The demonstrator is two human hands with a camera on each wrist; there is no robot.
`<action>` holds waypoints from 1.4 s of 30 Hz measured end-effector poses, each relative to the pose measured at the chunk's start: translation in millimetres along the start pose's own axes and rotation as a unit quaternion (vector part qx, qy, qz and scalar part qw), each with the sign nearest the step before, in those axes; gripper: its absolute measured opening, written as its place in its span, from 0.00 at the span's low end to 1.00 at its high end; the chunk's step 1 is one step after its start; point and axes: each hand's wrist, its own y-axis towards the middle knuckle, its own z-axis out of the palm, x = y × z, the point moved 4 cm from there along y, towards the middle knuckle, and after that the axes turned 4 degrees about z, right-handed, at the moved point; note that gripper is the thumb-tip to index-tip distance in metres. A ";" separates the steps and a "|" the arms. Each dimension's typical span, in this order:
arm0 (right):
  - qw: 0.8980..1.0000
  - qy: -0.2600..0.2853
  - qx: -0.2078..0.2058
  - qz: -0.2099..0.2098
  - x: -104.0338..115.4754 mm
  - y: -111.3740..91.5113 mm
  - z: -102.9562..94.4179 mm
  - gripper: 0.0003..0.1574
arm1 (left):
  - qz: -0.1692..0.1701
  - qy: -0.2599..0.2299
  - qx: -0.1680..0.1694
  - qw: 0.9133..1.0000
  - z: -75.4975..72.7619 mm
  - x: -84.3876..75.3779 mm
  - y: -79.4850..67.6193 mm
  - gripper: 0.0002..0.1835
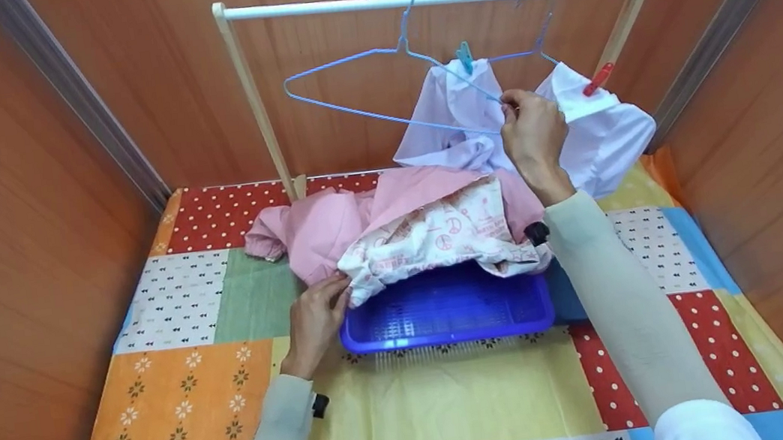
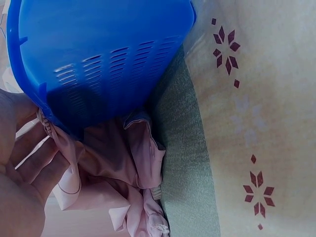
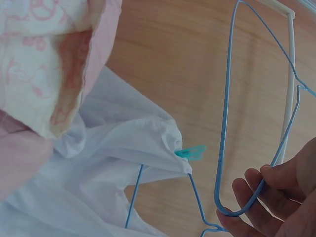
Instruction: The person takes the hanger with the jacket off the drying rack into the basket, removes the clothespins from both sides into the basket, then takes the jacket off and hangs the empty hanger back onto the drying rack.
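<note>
My left hand (image 1: 314, 325) pinches the gathered edge of a pink garment (image 1: 325, 232) with a white printed lining (image 1: 453, 231). The garment is draped over the back of a blue plastic basket (image 1: 452, 335); in the left wrist view that edge lies between thumb and fingers beside the basket wall (image 2: 98, 29). Up at the rack, my right hand (image 1: 535, 133) holds the right end of a bare blue wire hanger (image 1: 362, 112), whose hook loops over the rail. The right wrist view has thumb and fingers around the bend of the hanger (image 3: 227, 98).
A white rail (image 1: 303, 8) on wooden posts stands at the back. A white garment (image 1: 596, 140) hangs there from another blue hanger (image 1: 547, 21), with a teal clothespin (image 1: 465, 57) and a red clothespin (image 1: 598, 79). Wooden panels enclose the patchwork cloth (image 1: 490, 396) on three sides.
</note>
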 end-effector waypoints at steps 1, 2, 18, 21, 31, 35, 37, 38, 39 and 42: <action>1.000 -0.003 0.004 0.003 0.8 1.8 1.9 0.11 | 0.000 0.000 0.000 1.000 0.3 0.4 -0.1 0.09; 1.000 -0.003 0.007 0.005 1.9 3.6 3.7 0.12 | 0.000 -0.001 -0.001 1.000 0.3 0.3 -0.2 0.09; 0.998 -0.018 0.051 0.015 26.8 17.0 26.2 0.13 | -0.014 -0.001 0.008 1.000 0.8 0.0 -0.1 0.10; 0.998 -0.026 0.055 0.015 31.5 17.2 32.4 0.13 | -0.016 0.001 0.010 1.000 0.2 0.2 -0.5 0.10; 0.996 -0.039 0.079 0.018 43.7 17.2 49.3 0.14 | -0.020 -0.001 0.014 1.000 -2.2 -0.6 1.3 0.10; 0.995 -0.043 0.085 0.016 46.8 16.5 56.5 0.14 | -0.020 0.000 0.015 1.000 -1.8 0.2 0.7 0.10; 0.995 -0.045 0.089 0.012 47.7 15.8 60.7 0.14 | -0.019 0.000 0.016 1.000 -1.3 0.3 0.5 0.10; 0.995 -0.046 0.091 0.009 48.1 15.3 62.6 0.15 | -0.016 -0.001 0.015 1.000 -1.2 0.1 0.4 0.10; 0.995 -0.045 0.094 0.005 48.5 14.7 64.6 0.15 | -0.015 -0.001 0.014 1.000 -1.0 0.1 0.4 0.10; 0.994 -0.038 0.103 -0.004 49.6 12.9 69.7 0.14 | -0.012 0.000 0.010 1.000 -0.6 0.2 0.4 0.10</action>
